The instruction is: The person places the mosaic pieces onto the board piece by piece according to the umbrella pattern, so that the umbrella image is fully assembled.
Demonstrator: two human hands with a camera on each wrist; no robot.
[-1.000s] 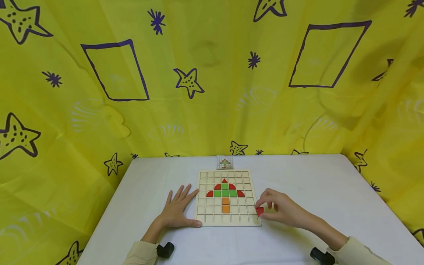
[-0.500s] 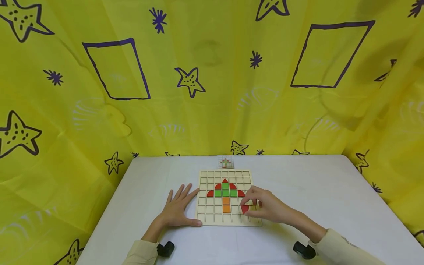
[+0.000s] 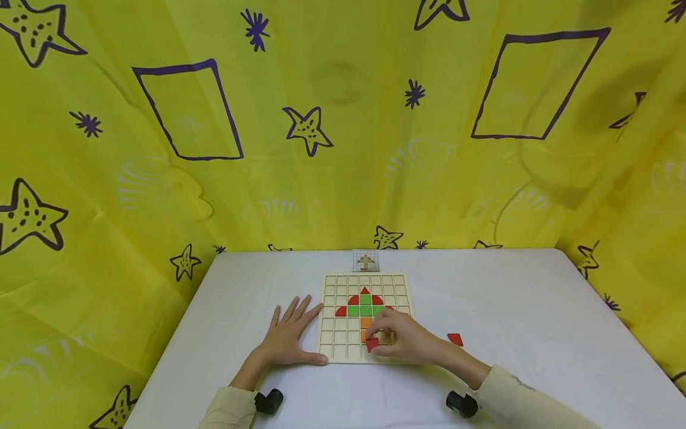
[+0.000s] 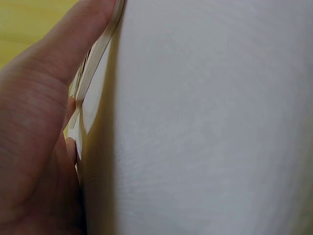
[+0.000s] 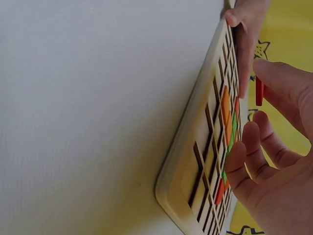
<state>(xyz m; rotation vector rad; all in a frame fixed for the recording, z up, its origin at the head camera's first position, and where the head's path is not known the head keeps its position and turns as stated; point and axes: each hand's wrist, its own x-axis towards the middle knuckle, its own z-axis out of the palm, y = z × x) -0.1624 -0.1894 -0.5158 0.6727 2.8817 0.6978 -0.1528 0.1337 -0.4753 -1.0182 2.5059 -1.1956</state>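
Observation:
My right hand (image 3: 407,338) pinches a red tile (image 3: 372,345) between thumb and forefinger over the lower middle of a pale wooden grid board (image 3: 329,350). Seen edge-on in the right wrist view, the red tile (image 5: 259,93) stands apart from the board, the other fingers loosely bent below it. Green squares (image 3: 365,310), rounded red pieces (image 3: 341,311) and a red triangle (image 3: 365,291) form a tree top in the grid. Orange squares (image 3: 365,323) make its trunk, partly covered by my fingers. My left hand (image 3: 286,339) lies spread at the board's left edge, thumb (image 4: 54,54) against it.
A small card (image 3: 365,261) printed with a similar tree pattern lies behind the board. Right of the board, beyond my right wrist, another red piece (image 3: 455,339) lies on the white tabletop (image 3: 509,298). A yellow patterned curtain (image 3: 343,179) hangs around the table.
My right hand has carried the red tile left from the board's right edge to beside the lower orange square. A red piece on the table, earlier hidden, now shows. My left hand stays put.

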